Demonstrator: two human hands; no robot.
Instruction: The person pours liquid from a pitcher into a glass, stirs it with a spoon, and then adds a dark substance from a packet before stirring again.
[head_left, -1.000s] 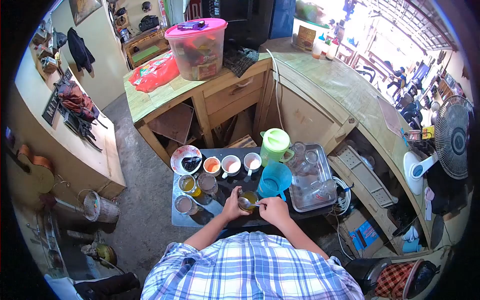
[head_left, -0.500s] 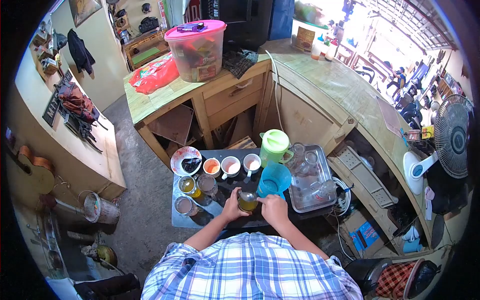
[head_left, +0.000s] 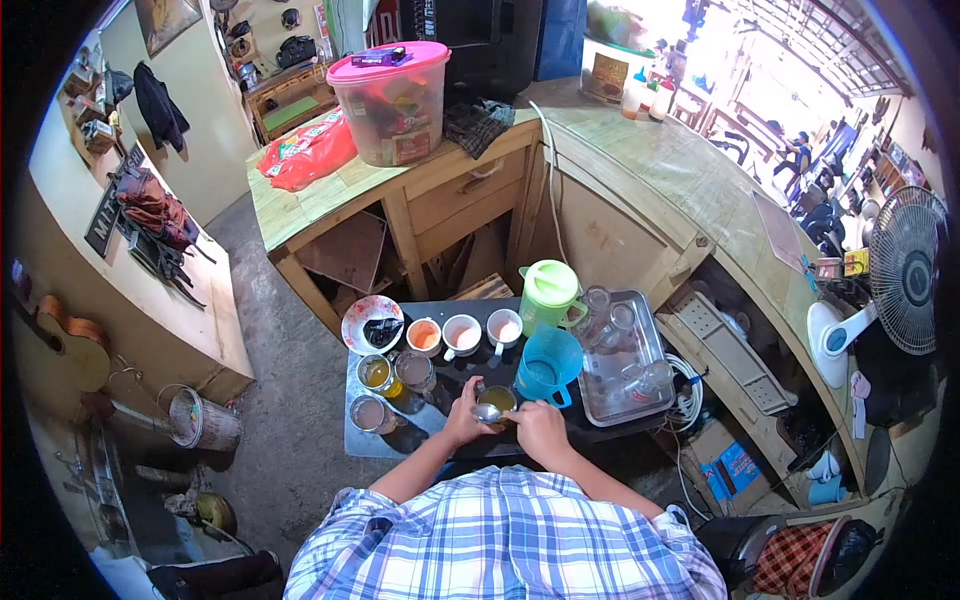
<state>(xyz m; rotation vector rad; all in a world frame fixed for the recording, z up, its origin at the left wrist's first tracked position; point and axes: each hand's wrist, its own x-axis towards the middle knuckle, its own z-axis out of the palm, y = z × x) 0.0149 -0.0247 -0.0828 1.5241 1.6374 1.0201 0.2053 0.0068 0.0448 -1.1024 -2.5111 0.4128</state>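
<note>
My left hand (head_left: pixel 464 416) is wrapped round the side of a glass (head_left: pixel 497 397) of yellow-green drink at the near edge of the low dark table (head_left: pixel 362 443). In my right hand (head_left: pixel 541 428) is a metal spoon (head_left: pixel 487 412), its bowl over the near side of the glass. Just right of the glass stands a blue pitcher (head_left: pixel 549 366), with a green lidded pitcher (head_left: pixel 550 292) behind it. To the left are a glass of yellow drink (head_left: pixel 377 373) and two glasses of greyish drink (head_left: pixel 415 370). Behind these stand white cups (head_left: pixel 462 335) holding powder.
A metal tray (head_left: pixel 625 395) with several clear glasses lies at the table's right. A patterned bowl (head_left: pixel 370 320) holds a black plastic bag. Wooden counters (head_left: pixel 620 150) surround the table, with a pink-lidded tub (head_left: pixel 392 110) and a fan (head_left: pixel 900 270).
The spoon has moved down and toward me, from over the glass's middle to its near side. My right hand has shifted slightly left and nearer; my left hand stays on the glass.
</note>
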